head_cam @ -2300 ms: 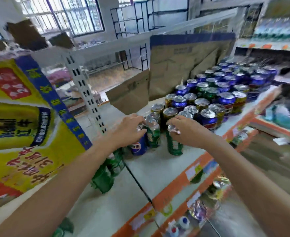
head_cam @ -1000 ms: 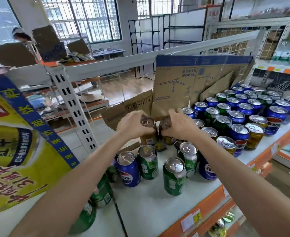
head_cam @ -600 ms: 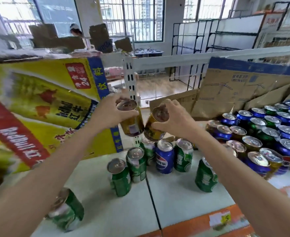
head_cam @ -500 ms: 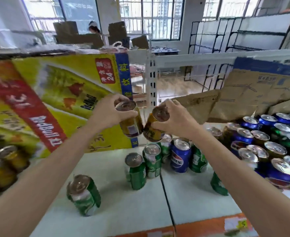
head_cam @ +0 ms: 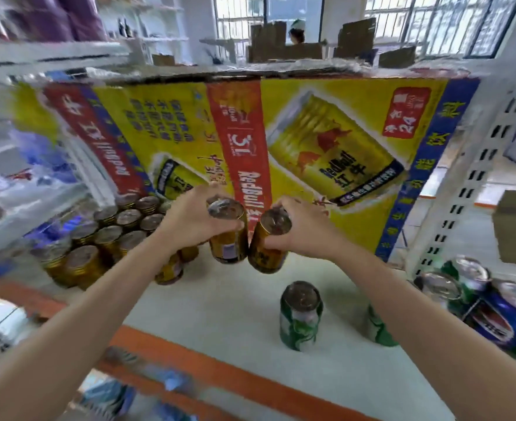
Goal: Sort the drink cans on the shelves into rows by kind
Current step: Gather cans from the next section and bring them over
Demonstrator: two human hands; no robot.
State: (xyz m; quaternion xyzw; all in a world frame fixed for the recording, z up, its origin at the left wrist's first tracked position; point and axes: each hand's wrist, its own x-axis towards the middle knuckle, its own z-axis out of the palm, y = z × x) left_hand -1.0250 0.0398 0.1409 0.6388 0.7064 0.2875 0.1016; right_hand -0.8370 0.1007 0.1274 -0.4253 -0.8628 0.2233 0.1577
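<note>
I hold a gold can in my left hand (head_cam: 189, 221) and right hand (head_cam: 300, 230), both wrapped tight, the gold cluster (head_cam: 110, 235) lying just left of the left-hand can (head_cam: 227, 232).

A single head-worn wide-angle view looks forward and down, close over the shelf (head_cam: 235, 317), facing the yellow Red Bull carton (head_cam: 326, 141) behind it.
</note>
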